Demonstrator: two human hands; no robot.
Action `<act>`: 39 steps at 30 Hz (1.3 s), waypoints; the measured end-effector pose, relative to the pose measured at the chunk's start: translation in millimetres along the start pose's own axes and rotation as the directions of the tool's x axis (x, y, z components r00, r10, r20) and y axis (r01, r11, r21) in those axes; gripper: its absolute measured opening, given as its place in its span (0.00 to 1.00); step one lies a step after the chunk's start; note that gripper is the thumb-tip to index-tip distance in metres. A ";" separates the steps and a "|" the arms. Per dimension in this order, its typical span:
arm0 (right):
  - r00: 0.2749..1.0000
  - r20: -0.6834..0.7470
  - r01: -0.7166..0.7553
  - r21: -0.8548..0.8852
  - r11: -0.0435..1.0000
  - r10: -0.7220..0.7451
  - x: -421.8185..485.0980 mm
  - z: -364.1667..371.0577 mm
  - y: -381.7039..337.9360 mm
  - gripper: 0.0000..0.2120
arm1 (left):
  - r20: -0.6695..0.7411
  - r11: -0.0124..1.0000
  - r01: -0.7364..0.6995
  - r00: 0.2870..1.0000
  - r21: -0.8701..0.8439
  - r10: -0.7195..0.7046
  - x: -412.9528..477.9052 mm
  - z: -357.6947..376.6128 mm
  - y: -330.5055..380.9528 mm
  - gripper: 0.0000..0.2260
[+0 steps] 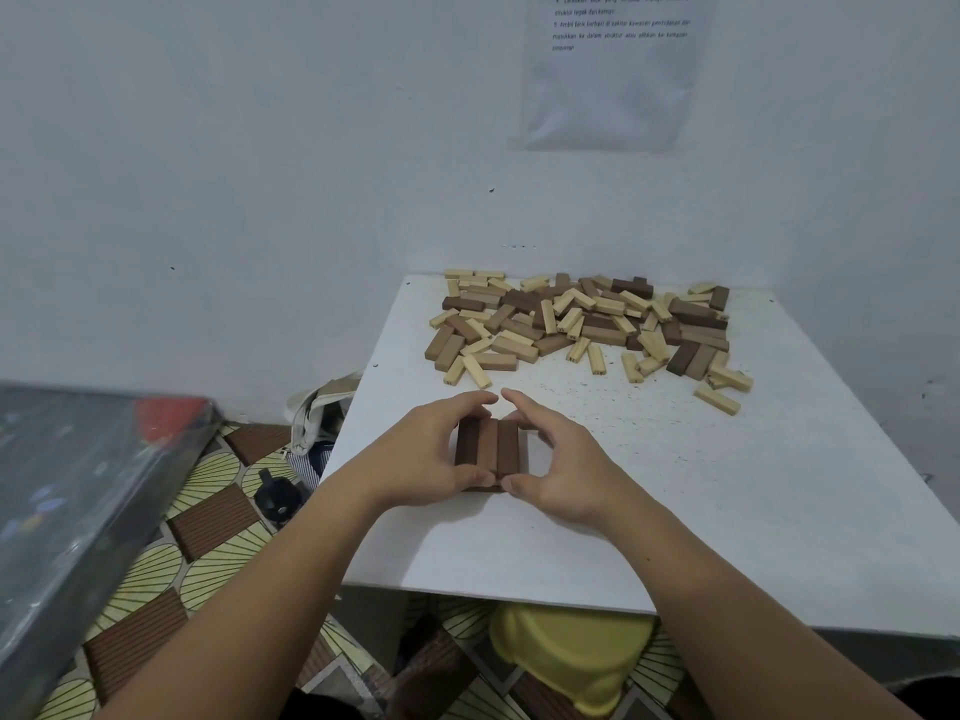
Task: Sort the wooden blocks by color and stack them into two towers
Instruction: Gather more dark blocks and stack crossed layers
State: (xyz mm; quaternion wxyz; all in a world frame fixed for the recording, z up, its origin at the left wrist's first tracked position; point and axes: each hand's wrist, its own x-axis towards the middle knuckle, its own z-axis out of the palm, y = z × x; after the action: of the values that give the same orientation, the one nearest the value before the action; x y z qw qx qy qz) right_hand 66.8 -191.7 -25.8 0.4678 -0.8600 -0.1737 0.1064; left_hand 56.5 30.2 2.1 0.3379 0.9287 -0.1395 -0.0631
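A white speckled worktop (727, 485) stands in a pale-walled corner. Near its front, my left hand (421, 454) and right hand (561, 465) both grasp three dark brown wooden blocks (488, 449) lying side by side. Behind them lies one loose pile of pale and brown wooden blocks (582, 319), too many to count.

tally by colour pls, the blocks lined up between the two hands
Dark brown wooden blocks: 3
Pale cream wooden blocks: 0 here; they all lie farther back on the table
Total between the left hand and the right hand: 3
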 end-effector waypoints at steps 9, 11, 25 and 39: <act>1.000 0.007 -0.026 0.019 0.999 0.026 0.5 0.2 1.1 0.50 | 0.008 1.000 0.015 1.000 0.014 -0.015 -1.5 0.3 -2.2 0.42; 1.000 0.003 -0.030 0.023 0.999 0.030 1.6 0.9 2.0 0.51 | 0.005 1.000 0.012 1.000 0.012 -0.012 -0.9 0.8 -3.0 0.42; 1.000 0.006 -0.011 0.029 1.000 0.010 5.1 1.0 3.1 0.50 | 0.011 1.000 -0.005 1.000 0.007 0.005 2.1 1.3 -8.0 0.42; 1.000 0.012 -0.009 0.009 1.000 0.009 2.3 -1.1 1.2 0.50 | 0.040 1.000 -0.005 0.999 0.007 0.004 3.0 0.1 -9.2 0.48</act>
State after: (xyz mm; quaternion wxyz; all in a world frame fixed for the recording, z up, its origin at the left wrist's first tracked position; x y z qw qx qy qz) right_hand 69.5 -192.2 -26.2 0.4703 -0.8580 -0.1722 0.1146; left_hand 61.3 35.9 -4.0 0.3318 0.9281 -0.1485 -0.0804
